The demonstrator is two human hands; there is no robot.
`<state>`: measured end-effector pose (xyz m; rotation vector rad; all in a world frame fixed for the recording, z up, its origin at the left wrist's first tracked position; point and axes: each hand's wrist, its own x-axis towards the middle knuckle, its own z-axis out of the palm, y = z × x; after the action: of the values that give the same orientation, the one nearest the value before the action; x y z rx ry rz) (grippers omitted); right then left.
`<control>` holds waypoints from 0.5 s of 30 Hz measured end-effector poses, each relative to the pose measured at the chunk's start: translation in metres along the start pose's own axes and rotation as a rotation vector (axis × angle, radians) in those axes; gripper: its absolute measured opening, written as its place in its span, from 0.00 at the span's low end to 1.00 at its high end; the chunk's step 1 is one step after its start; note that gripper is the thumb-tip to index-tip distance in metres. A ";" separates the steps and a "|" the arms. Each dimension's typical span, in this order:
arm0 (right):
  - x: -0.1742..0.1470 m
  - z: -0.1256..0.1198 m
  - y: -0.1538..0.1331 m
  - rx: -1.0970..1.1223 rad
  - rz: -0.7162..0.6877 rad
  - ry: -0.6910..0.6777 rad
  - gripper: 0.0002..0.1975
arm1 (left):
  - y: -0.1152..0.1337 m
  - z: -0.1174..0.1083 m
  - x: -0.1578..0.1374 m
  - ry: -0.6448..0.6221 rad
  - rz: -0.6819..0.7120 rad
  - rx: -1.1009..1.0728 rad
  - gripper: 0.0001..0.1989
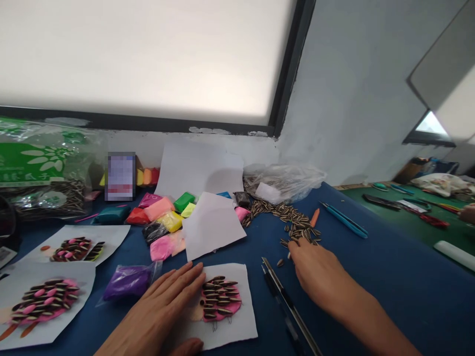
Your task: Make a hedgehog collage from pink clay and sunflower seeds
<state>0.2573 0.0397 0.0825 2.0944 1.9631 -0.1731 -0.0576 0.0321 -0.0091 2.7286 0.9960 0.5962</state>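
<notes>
My left hand (163,301) lies flat, fingers stretched out, over the left side of a white paper sheet (248,329). On that sheet, a pink clay hedgehog body (234,308) carries rows of striped sunflower seeds, with a dark eye and drawn legs. Over at the near end of a loose seed pile (293,216), my right hand (319,272) has its fingertips pinched together among the seeds. Whatever sits between those fingertips is hidden. A single sunflower seed (280,262) lies just left of the right hand.
A utility knife (291,306) and a pen (272,284) lie between my hands. Turquoise tweezers (345,220) rest at right. Two other seed pictures (48,301) and a purple clay packet (128,282) are at left. Behind stand colored clay packets (159,207), a phone (120,175) and seed bags (48,170).
</notes>
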 end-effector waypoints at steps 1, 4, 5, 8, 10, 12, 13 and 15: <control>0.000 -0.001 0.001 0.015 -0.027 0.000 0.15 | 0.000 0.000 0.000 -0.007 0.006 -0.001 0.41; 0.000 -0.004 0.005 0.034 -0.037 0.027 0.17 | 0.002 0.000 0.001 0.025 -0.003 -0.024 0.38; 0.001 -0.006 0.007 0.026 -0.009 0.037 0.18 | 0.002 0.000 0.001 0.039 -0.012 -0.032 0.36; 0.004 -0.007 0.010 -0.011 0.077 0.030 0.22 | 0.004 0.002 0.000 0.045 -0.037 -0.038 0.34; 0.005 -0.004 0.009 -0.016 0.077 0.009 0.23 | 0.005 0.003 0.000 0.045 -0.038 -0.030 0.33; 0.005 -0.001 0.005 -0.002 0.039 0.003 0.21 | 0.005 0.004 0.000 0.052 -0.033 -0.023 0.32; 0.005 0.000 0.004 0.013 0.010 0.007 0.19 | 0.005 0.004 0.000 0.055 -0.030 -0.024 0.32; 0.006 0.002 0.002 0.043 -0.032 0.028 0.18 | 0.004 0.004 0.000 0.056 -0.026 -0.031 0.32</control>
<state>0.2595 0.0452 0.0792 2.1040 2.0270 -0.1940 -0.0535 0.0286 -0.0110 2.6814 1.0243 0.6809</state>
